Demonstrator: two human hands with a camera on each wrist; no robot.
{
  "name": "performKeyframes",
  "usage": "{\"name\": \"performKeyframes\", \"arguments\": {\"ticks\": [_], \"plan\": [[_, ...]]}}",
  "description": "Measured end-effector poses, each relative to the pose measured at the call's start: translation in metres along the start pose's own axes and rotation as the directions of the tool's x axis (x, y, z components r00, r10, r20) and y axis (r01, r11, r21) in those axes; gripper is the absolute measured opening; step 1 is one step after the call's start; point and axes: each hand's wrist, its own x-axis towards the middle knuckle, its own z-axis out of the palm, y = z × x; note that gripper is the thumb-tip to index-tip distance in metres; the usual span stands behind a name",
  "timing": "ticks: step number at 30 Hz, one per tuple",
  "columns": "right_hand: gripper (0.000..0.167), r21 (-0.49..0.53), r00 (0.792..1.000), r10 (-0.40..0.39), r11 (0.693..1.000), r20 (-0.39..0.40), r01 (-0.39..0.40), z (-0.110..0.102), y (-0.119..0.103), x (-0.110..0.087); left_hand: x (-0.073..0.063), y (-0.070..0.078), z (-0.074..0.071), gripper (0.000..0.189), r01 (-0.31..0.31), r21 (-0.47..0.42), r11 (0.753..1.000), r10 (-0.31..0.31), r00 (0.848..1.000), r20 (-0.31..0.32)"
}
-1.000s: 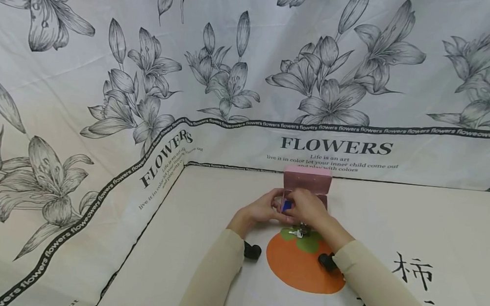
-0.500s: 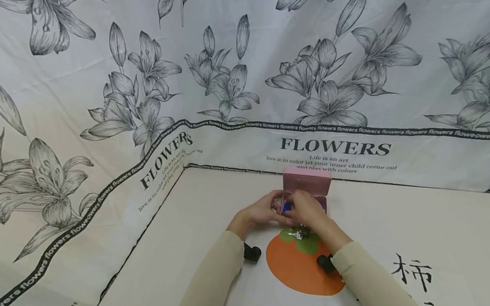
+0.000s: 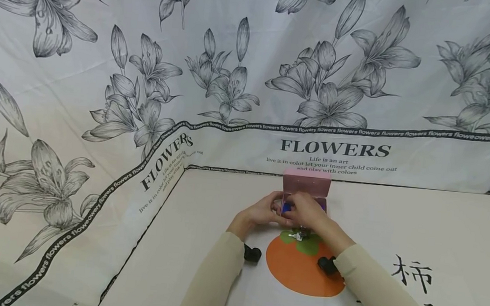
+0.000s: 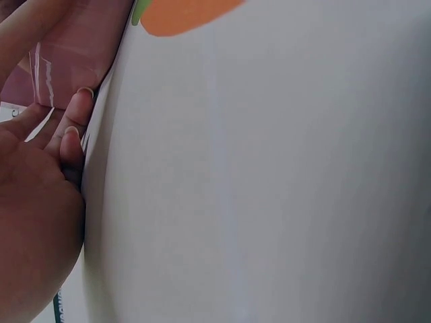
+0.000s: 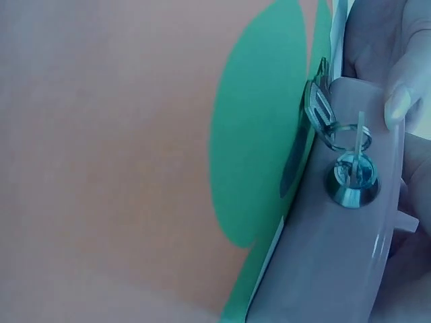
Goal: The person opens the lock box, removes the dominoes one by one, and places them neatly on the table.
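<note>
A small pink lockbox (image 3: 307, 184) stands at the back of the table with its lid raised. My left hand (image 3: 261, 210) holds its left side, the thumb on the front rim and other fingers along the side wall. From the right, my right hand (image 3: 309, 211) reaches over the front into the box; its fingertips are hidden inside, so I cannot tell what they grip. Something blue (image 3: 286, 207) shows in the box beside those fingers. In the right wrist view, a key sits in the round front lock (image 5: 353, 185), and a ring joins it to another key (image 5: 319, 106).
The tablecloth bears a printed orange persimmon (image 3: 304, 272) with green leaves, in front of the box. Dark printed characters (image 3: 412, 274) lie to the right. A flower-patterned white curtain (image 3: 228, 141) hangs right behind the box and along the left side.
The fingers of my right hand have shifted slightly inside the box, and the visible blue patch has changed a little. My left hand keeps its place on the box.
</note>
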Motion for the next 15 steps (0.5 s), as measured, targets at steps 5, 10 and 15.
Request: {"name": "performKeyframes", "arguments": {"ticks": [5,10,15], "plan": [[0.017,0.099,1.000,-0.004,0.995,-0.003,0.005,-0.005,0.001,-0.006,0.001,-0.003,0.000,0.090,0.012,-0.042,0.999,-0.012,1.000,0.009],[0.023,0.178,1.000,0.002,0.984,0.009,-0.004,-0.009,0.005,-0.012,0.001,-0.002,0.000,0.090,0.027,-0.053,0.998,-0.026,1.000,0.018],[0.030,0.226,1.000,0.004,0.974,0.009,-0.006,-0.012,0.008,-0.016,0.000,0.000,0.001,0.089,0.025,-0.027,0.999,-0.025,1.000,0.008]]}}
